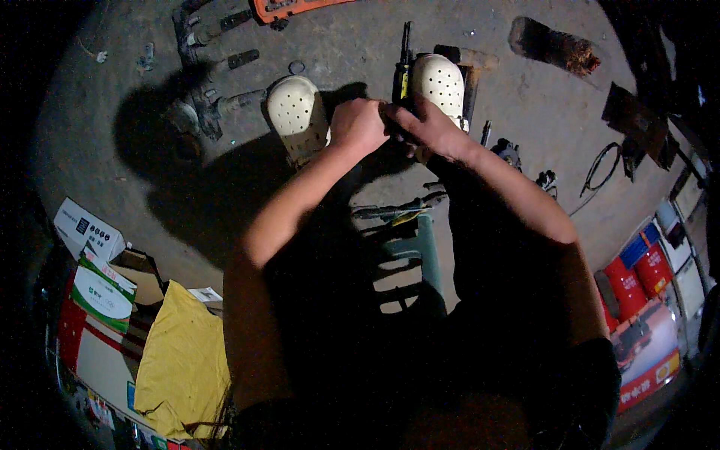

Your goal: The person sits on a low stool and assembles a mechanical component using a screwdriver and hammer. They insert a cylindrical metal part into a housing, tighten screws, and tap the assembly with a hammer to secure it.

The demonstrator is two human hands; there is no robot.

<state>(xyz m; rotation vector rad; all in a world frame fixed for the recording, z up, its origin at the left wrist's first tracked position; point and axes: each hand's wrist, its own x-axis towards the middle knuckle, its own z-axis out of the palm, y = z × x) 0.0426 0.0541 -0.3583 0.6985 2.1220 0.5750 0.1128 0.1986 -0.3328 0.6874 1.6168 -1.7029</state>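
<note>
Both fists closed — left hand, right hand — touching, clutching small dark part.

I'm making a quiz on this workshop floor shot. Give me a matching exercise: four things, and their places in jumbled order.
Things:
1. yellow cloth
2. red containers
3. white clogs
4. orange tool

Places:
a. top edge
b. lower left, beside boxes
c. right edge
d. on the person's feet, beyond the hands

Pairs: 1-b, 2-c, 3-d, 4-a
</note>
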